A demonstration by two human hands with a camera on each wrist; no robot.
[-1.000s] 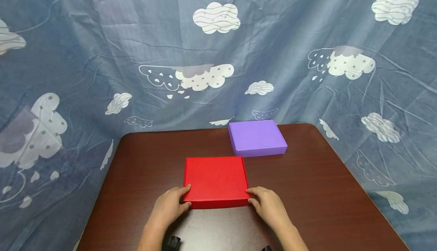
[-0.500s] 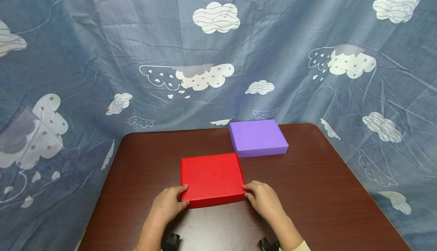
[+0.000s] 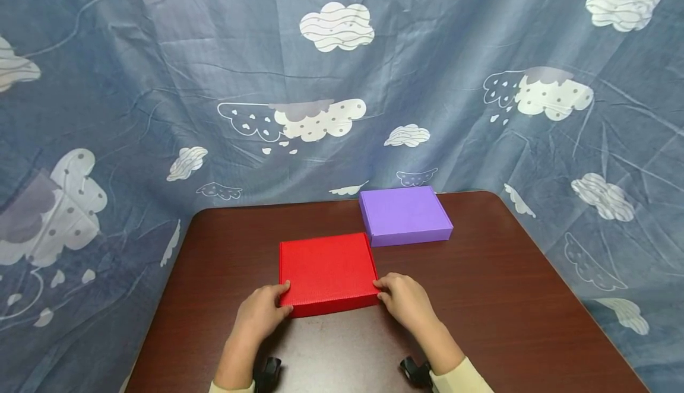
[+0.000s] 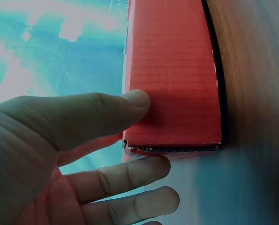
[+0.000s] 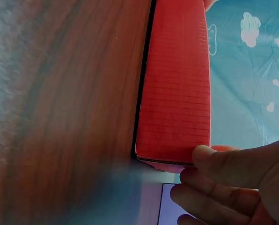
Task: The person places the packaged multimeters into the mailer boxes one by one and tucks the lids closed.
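Note:
A flat red cardboard box (image 3: pixel 327 268) lies on the brown table, turned a little so its right side sits farther back. My left hand (image 3: pixel 259 311) grips its near left corner. In the left wrist view the thumb presses the front face of the red box (image 4: pixel 177 70) and the other fingers lie along its short side. My right hand (image 3: pixel 406 299) pinches the near right corner. The right wrist view shows that thumb at the end of the front face of the red box (image 5: pixel 177 93), with fingers around the side.
A purple box (image 3: pixel 406 212) lies at the back right of the table (image 3: pixel 481 298), close to the red box's far right corner. Behind the table hangs a blue curtain (image 3: pixel 267 37) with white clouds. Black wrist devices (image 3: pixel 269 372) show below the hands.
Both hands have moved the red box away from the body and slightly left. It has turned counterclockwise, its right side going farther back. The purple box stays where it was.

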